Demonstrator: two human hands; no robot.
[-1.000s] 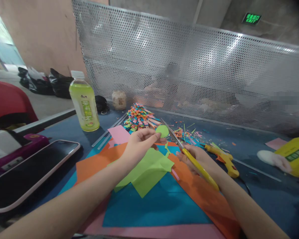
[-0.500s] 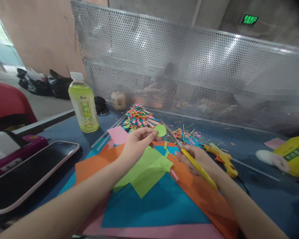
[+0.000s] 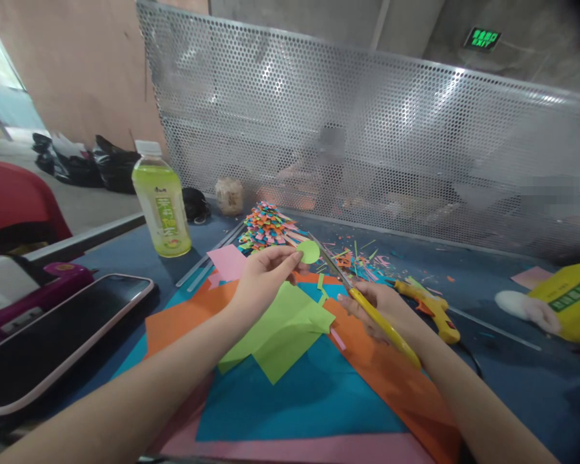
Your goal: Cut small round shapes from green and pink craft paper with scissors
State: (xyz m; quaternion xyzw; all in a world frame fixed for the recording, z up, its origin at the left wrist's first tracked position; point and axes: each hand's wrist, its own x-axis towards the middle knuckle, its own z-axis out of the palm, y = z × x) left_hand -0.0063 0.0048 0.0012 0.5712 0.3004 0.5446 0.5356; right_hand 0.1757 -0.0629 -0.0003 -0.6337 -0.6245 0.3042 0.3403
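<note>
In the head view, the left hand (image 3: 261,280) is lifted over the counter (image 3: 502,380), and its fingers (image 3: 290,260) are pinching the left edge of a small green paper circle (image 3: 309,251). The circle is held in the air, a little above the paper sheets, with the pile of colourful paper strips (image 3: 267,229) just behind it at about 11 o'clock. The right hand (image 3: 384,312) is closed around the yellow handles of the scissors (image 3: 362,303); the blades point toward 11 o'clock and their tip comes to the right edge of the circle. I cannot tell whether the blades are open or closed. Under both hands lie a folded green sheet (image 3: 280,325), a blue sheet (image 3: 309,399), an orange sheet (image 3: 396,380) and a pink sheet (image 3: 290,448), one over another. At 3 o'clock from the right hand, just beside it, a yellow glue gun (image 3: 432,310) lies on the counter. At 10 o'clock from the left hand stands a bottle with green drink (image 3: 160,201), upright. Far at 9 o'clock a phone in a pink case (image 3: 53,335) lies flat. A perforated metal screen (image 3: 367,135) stands along the far edge of the counter.
</note>
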